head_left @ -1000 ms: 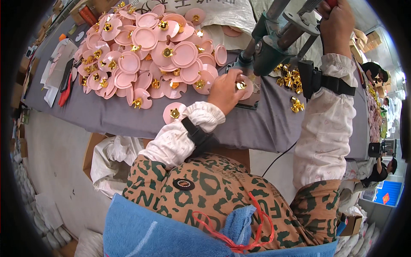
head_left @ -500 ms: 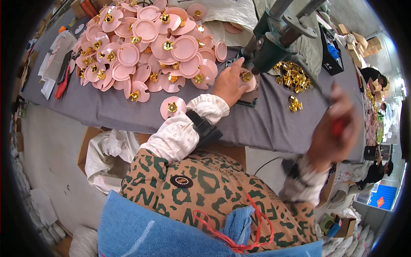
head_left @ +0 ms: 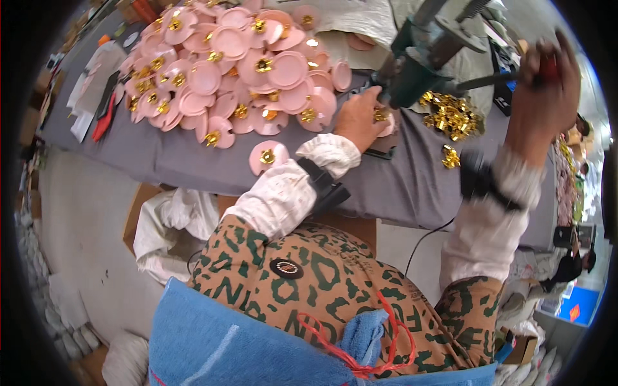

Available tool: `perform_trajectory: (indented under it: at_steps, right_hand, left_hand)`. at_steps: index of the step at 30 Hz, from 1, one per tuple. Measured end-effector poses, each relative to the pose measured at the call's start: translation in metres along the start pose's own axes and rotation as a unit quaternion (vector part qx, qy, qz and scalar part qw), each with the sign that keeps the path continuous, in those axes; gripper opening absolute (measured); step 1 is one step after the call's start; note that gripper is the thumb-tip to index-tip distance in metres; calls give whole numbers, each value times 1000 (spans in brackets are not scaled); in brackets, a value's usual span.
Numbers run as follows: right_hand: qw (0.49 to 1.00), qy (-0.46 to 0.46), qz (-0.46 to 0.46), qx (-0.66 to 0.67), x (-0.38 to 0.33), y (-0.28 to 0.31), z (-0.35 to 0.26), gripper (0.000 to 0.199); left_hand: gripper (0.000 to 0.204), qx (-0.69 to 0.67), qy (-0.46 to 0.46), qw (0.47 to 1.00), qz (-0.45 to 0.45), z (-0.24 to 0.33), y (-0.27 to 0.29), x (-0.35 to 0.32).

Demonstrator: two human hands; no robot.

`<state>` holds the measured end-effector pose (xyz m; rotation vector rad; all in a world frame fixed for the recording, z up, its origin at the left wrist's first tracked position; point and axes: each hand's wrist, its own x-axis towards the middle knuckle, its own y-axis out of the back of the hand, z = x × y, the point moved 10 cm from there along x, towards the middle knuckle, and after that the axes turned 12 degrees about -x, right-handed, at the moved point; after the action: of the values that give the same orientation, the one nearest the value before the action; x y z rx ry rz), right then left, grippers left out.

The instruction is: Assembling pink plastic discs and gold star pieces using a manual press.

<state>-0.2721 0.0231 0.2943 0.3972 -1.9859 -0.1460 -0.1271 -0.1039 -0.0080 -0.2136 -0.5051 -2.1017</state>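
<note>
Left hand (head_left: 359,121) pinches a pink disc (head_left: 388,127) carrying a gold fitting (head_left: 380,115), beneath the green press (head_left: 412,76), inward of the desk's (head_left: 399,186) front edge. Right hand (head_left: 547,103) curls round the lever's (head_left: 486,82) red knob (head_left: 549,69). Disc pile (head_left: 288,69) toward back-left corner; fitting heap (head_left: 454,118) right of press; single loose disc (head_left: 259,162) near front edge.

Beyond the grip of the left hand (head_left: 358,123), the way is blocked by the green press (head_left: 412,76); just under its head, the space is taken up by the held disc (head_left: 388,127). To that grip's left, passage is barred by heaped pink discs (head_left: 288,69). Room is left on its near side — over the grey cloth (head_left: 393,193). Between the press and the grip of the right hand (head_left: 547,96), the gap is crossed by the lever (head_left: 486,82) — gold pieces (head_left: 454,117) are heaped below.
</note>
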Motion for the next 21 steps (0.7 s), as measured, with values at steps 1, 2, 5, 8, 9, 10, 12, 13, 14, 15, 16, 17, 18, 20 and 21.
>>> perform_trajectory:
  at_steps: [1, 2, 5, 8, 9, 10, 12, 13, 14, 15, 16, 17, 18, 20, 21]
  right_hand:
    - [996, -12, -27, 80, 42, -8, 55, 33]
    - [928, -176, -22, 328, 37, -47, 52, 33]
    - [997, 14, -59, -49, 68, -46, 96, 39]
    - [906, 172, -23, -385, 53, -70, 66, 43]
    - [912, 172, -20, -371, 47, -69, 54, 44]
    - [919, 172, -18, -355, 41, -69, 43, 45]
    - [923, 172, -10, -344, 50, -65, 52, 47]
    - [947, 144, -57, -281, 69, -59, 90, 47]
    - [966, 117, -104, -207, 79, -63, 109, 46]
    - [968, 120, -106, -196, 73, -71, 97, 46]
    - [932, 158, -64, -320, 60, -73, 71, 46]
    - [879, 193, -21, -436, 51, -78, 50, 46]
    - [879, 193, -18, -435, 53, -73, 57, 46]
    - [872, 237, 14, -428, 61, -60, 73, 47]
    - [909, 181, -41, -373, 62, -63, 87, 45]
  left_hand:
    - [62, -12, -41, 999, 15, 9, -4, -1]
    - [61, -15, -70, 997, 39, 8, 1, -4]
    - [53, -30, -70, 996, 51, 29, 39, -36]
    - [43, -78, 18, 994, -77, 55, 90, -82]
    - [40, -26, -5, 996, -80, 56, 116, -90]
    - [38, 28, -28, 996, -83, 57, 137, -96]
    - [36, 120, 45, 986, -102, 32, 161, -96]
    - [35, 210, 115, 963, -122, 14, 168, -95]
    - [35, 212, 115, 963, -119, 8, 169, -94]
    - [34, 239, 126, 954, -130, -6, 166, -97]
    - [34, 265, 138, 944, -142, -17, 165, -100]
    - [33, 246, 134, 950, -135, -20, 169, -101]
    - [33, 248, 133, 950, -133, -20, 174, -104]
    - [32, 184, 86, 968, -146, -7, 186, -112]
    - [32, 167, 103, 970, -146, -3, 206, -125]
